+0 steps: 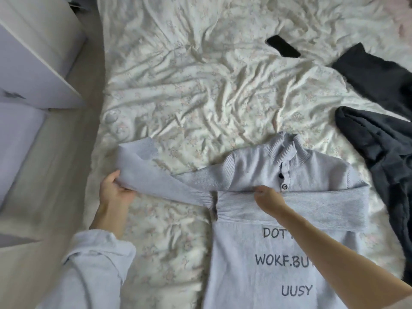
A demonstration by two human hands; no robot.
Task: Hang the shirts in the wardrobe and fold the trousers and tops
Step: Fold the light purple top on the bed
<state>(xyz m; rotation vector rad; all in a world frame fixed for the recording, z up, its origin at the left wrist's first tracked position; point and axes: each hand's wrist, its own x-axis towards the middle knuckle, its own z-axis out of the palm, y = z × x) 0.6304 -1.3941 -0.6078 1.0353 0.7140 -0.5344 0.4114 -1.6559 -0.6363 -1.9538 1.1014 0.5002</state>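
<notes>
Pale grey ribbed knit sweater (256, 253), flat on floral bedsheet (189, 97): left hand (116, 188) grasps left sleeve (142, 175) outstretched for folding; right hand (267, 197), above sweater's lettering, pinches folded right sleeve (312, 208) flat.

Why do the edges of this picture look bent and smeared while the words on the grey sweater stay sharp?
Head view: the wide-angle lens curves the wardrobe at the left edge. Head view: the dark clothes on the right look smeared. Head view: the sweater lies near the centre, so its lettering reads crisply. Head view: soft light from the top shades the creases in the bedsheet.
</notes>
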